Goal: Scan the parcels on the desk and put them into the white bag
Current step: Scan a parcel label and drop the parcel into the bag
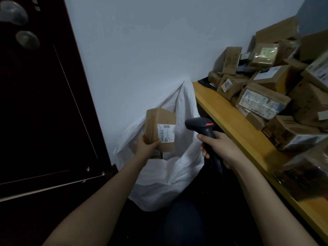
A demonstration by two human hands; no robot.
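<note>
My left hand [146,145] grips a brown cardboard parcel [158,125] by its lower left corner, held upright above the open mouth of the white bag [165,176]. A white shipping label [166,133] on the parcel faces right. My right hand [220,148] holds a black barcode scanner [200,126] by its handle, with its head pointing left at the label and a red light on top. The scanner is a short way from the parcel, not touching it. A heap of brown parcels [276,89] lies on the yellow desk [236,125] at the right.
A dark wooden door [40,96] fills the left side. A pale wall [142,50] stands behind the bag. The scanner's cable hangs down below my right hand. The desk edge runs diagonally from the bag toward the lower right.
</note>
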